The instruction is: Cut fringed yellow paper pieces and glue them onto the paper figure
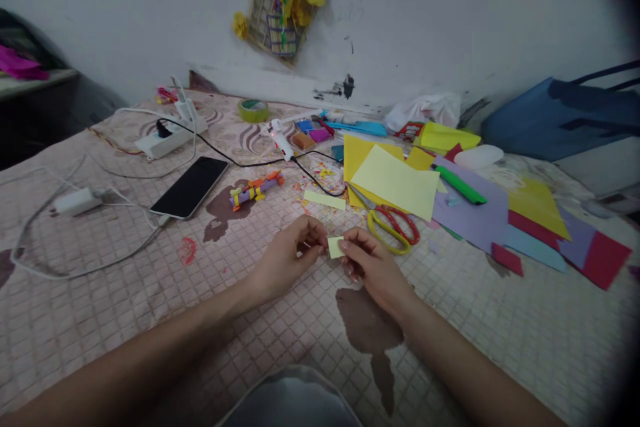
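Observation:
My left hand (287, 255) and my right hand (373, 265) meet in the middle of the quilted bed cover, both pinched on a small pale yellow piece of paper (335, 247) held between their fingertips. Just beyond them lies a pale yellow paper strip (324, 199). Yellow-and-red scissors (393, 227) lie to the right of my right hand, partly under a pale yellow sheet (397, 182).
A glue gun (280, 138) with a black cord, a rolled paper craft (256, 189), a black phone (191, 186), a power strip (165, 139), a charger (75, 201) and a tape roll (253, 109) lie farther back. Coloured sheets (500, 213) and a green marker (459, 185) spread right. A blue bag (560, 117) leans at the wall.

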Motion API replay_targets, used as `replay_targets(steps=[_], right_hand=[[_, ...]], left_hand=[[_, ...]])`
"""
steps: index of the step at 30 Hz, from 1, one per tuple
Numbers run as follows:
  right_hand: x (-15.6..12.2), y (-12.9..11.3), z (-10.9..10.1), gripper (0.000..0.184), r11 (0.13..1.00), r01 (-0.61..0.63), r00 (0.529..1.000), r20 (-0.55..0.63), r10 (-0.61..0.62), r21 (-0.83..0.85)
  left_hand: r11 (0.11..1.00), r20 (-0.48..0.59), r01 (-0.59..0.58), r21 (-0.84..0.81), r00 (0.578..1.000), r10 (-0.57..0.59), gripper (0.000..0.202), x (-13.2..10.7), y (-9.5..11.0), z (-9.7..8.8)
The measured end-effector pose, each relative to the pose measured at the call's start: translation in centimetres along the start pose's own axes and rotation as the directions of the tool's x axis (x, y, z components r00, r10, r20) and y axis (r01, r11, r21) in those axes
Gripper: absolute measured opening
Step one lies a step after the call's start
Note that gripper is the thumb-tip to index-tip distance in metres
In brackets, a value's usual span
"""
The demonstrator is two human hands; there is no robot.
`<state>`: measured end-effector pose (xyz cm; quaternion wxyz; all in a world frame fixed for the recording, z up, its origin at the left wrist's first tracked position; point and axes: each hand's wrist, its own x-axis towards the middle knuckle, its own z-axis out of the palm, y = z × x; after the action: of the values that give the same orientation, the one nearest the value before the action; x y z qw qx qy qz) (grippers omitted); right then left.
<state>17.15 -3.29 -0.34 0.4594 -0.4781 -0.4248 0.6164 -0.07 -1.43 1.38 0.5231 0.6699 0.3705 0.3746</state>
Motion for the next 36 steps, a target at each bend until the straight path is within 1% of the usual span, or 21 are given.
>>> replay_targets(steps=[2, 4, 7, 9, 12, 15, 19, 22, 25, 29, 33, 36], right_hand=[[-0.1, 0.0, 0.2, 0.022, 0.998, -0.015, 1.0, -0.009, 0.016, 0.063], [-0.2, 0.1, 0.5, 0.021, 0.996, -0.018, 1.0, 0.005, 0.017, 0.085], [-0.3, 0.1, 0.7, 0.02, 0.997, -0.009, 0.999, 0.036, 0.007, 0.072], [-0.4, 0.1, 0.7, 0.021, 0.998, -0.008, 0.998, 0.065, 0.004, 0.056], [-0.2, 0.1, 0.4, 0.021, 0.998, -0.025, 0.995, 0.099, 0.02, 0.053], [-0.2, 0.2, 0.1, 0.019, 0.998, -0.017, 0.994, 0.11, 0.01, 0.064], [-0.2, 0.3, 0.0, 0.018, 0.999, 0.014, 0.994, 0.11, -0.018, 0.034], [-0.3, 0.3, 0.1, 0.019, 0.999, 0.037, 0.993, 0.116, -0.035, -0.012], [-0.4, 0.4, 0.1, 0.019, 0.996, 0.06, 0.99, 0.133, -0.052, -0.06], [-0.4, 0.4, 0.1, 0.019, 0.994, 0.06, 0.988, 0.148, -0.046, -0.09], [-0.4, 0.2, 0.2, 0.024, 0.994, 0.058, 0.988, 0.148, -0.043, -0.096], [-0.4, 0.1, 0.2, 0.024, 0.994, 0.056, 0.987, 0.157, -0.041, -0.095]], left_hand=[[0.994, 0.006, -0.059, 0.091, 0.998, 0.059, 0.012, -0.1, 0.0, 0.3], [0.981, 0.015, -0.113, 0.158, 0.994, 0.112, 0.013, -0.2, -0.1, 0.5], [0.971, 0.03, -0.146, 0.19, 0.989, 0.143, 0.007, -0.1, -0.3, 0.5], [0.981, 0.041, -0.116, 0.153, 0.993, 0.111, 0.006, 0.0, -0.4, 0.4], [0.998, 0.063, -0.036, 0.058, 0.998, 0.032, 0.004, 0.1, -0.3, 0.3], [0.999, 0.084, 0.039, -0.038, 0.996, -0.036, 0.011, 0.1, -0.5, 0.4], [0.966, 0.09, 0.117, -0.232, 0.991, -0.099, 0.017, 0.2, -1.2, 0.5], [0.935, 0.085, 0.153, -0.321, 0.988, -0.132, 0.019, 0.3, -1.6, 0.4], [0.921, 0.064, 0.176, -0.348, 0.984, -0.163, 0.018, 0.3, -1.6, 0.4], [0.914, 0.043, 0.197, -0.356, 0.98, -0.194, 0.017, 0.2, -1.4, 0.4], [0.903, 0.063, 0.219, -0.369, 0.975, -0.211, 0.016, 0.2, -1.2, 0.4], [0.908, 0.064, 0.222, -0.356, 0.975, -0.214, 0.018, 0.1, -0.9, 0.4]])
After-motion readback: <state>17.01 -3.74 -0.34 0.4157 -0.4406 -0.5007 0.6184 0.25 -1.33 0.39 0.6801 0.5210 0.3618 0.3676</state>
